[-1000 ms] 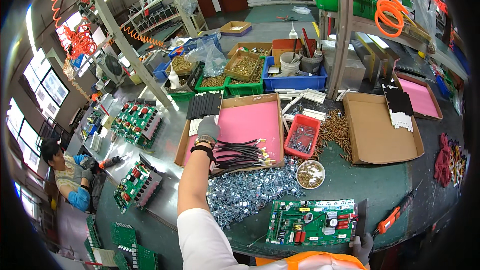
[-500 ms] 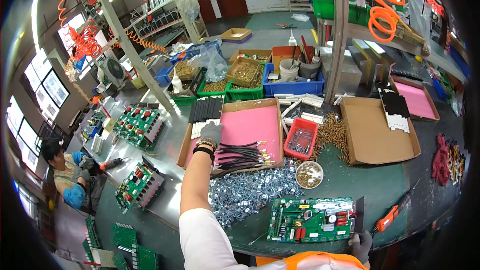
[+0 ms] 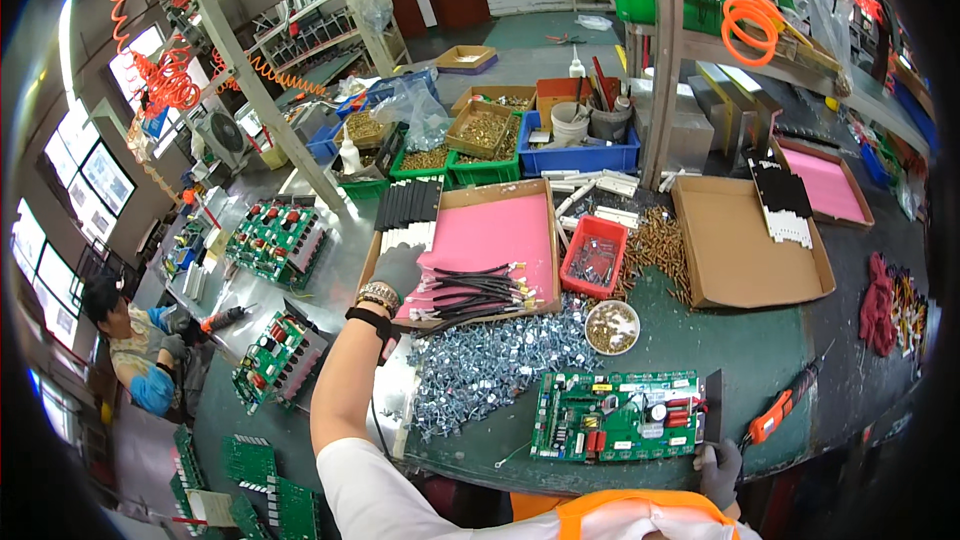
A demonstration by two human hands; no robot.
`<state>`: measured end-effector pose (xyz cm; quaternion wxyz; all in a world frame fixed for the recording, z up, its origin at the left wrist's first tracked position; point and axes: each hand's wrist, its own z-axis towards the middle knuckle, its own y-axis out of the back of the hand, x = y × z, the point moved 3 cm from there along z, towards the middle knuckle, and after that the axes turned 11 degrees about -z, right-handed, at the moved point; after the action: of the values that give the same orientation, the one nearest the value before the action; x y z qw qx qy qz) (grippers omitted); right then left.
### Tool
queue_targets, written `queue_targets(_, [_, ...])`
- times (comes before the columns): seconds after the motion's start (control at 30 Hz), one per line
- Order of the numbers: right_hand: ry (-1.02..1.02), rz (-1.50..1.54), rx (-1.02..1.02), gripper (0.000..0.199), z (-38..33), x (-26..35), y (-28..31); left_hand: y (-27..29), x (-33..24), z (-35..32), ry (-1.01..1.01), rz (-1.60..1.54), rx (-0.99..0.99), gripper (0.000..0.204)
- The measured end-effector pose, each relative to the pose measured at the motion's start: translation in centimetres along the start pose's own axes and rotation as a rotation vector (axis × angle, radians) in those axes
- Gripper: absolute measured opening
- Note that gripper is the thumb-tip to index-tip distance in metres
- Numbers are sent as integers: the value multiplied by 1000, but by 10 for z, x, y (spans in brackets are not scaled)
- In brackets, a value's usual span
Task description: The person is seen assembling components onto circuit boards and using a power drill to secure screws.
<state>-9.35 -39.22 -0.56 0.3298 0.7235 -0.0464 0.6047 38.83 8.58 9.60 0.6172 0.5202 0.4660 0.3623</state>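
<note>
While your gloved left hand [image 3: 398, 270] closes on the bundle of black wire leads [image 3: 478, 292] lying on the pink foam tray [image 3: 500, 230], your right hand [image 3: 720, 468] pinches the near corner of the green circuit board [image 3: 618, 416]. Wiring looks to be the step; draw one lead free without tangling.

This is an electronics assembly workshop. A green circuit board [image 3: 617, 415] lies on the dark tabletop [image 3: 760, 350] just beside the gloved right hand [image 3: 719, 470]. A heap of small metal parts [image 3: 490, 360] sits right of the left hand [image 3: 398, 272], which rests by a bundle of black wires [image 3: 475, 292] on a pink-lined tray [image 3: 500, 230]. Beyond the hands stand parts bins [image 3: 480, 135], more boards [image 3: 275, 240] and orange coiled air hoses [image 3: 755, 0].
</note>
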Motion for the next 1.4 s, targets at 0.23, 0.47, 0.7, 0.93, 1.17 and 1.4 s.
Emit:
queue_targets(0.23, [-23,29,12,7,0,2,-1,-16,-34,66,-218,-55,-187,36])
queue_targets(0.47, [5,47,-85,10,-1,-14,0,-47,-57,153,-2,-8,-111,26])
queue_targets(0.7, [47,-131,-77,11,-5,2,2,-58,-52,181,209,-5,-99,26])
queue_targets(0.93, [108,-198,-45,8,-6,21,2,-59,-58,192,203,63,-167,22])
queue_targets(1.17, [61,-196,-68,9,-3,28,2,-62,-56,199,354,-74,-206,20])
queue_targets(1.4, [31,-251,-57,15,-2,28,3,-56,-57,199,295,-61,-251,19])
